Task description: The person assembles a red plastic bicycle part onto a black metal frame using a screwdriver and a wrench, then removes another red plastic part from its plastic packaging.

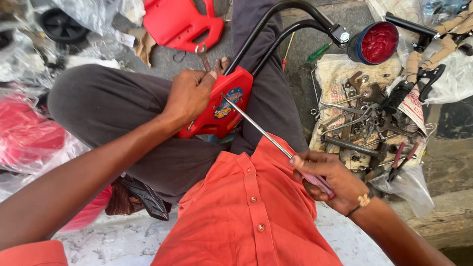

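**Screwdriver set against a red panel on the lap**

Nearest the camera is the person's orange shirt (246, 216), buttoned down the front. Just beyond it the right hand (327, 180) is closed round the pink handle of a long screwdriver (261, 132), fingers curled and thumb laid along the top. The steel shaft runs up and left from that grip, and its tip meets the face of a red panel (217, 106) close to a round coloured sticker (227, 106).

The panel lies tilted across the person's lap, on grey trousers (113, 108), about the middle of the view. The left hand (189, 93) clamps down on its upper left edge, fingers bent and pressed to the plastic. Two black curved tubes (276, 34) rise from the panel's top right and arch away to a bolted clamp (340, 35).

To the right, on a printed sack (335, 74) spread on the ground, lies a heap of spanners (362, 116) and pliers, just beside the right knee. A clear bag (406, 184) sits at the heap's near edge.

Farther off, a second red part (180, 22) lies on the ground with a spanner (203, 55) touching its lower edge. A green screwdriver (319, 51) rests near the tubes. A blue cup (377, 43) with red lining stands beyond the sack. At far left are a black wheel (61, 25) and crumpled plastic wrap (88, 12).
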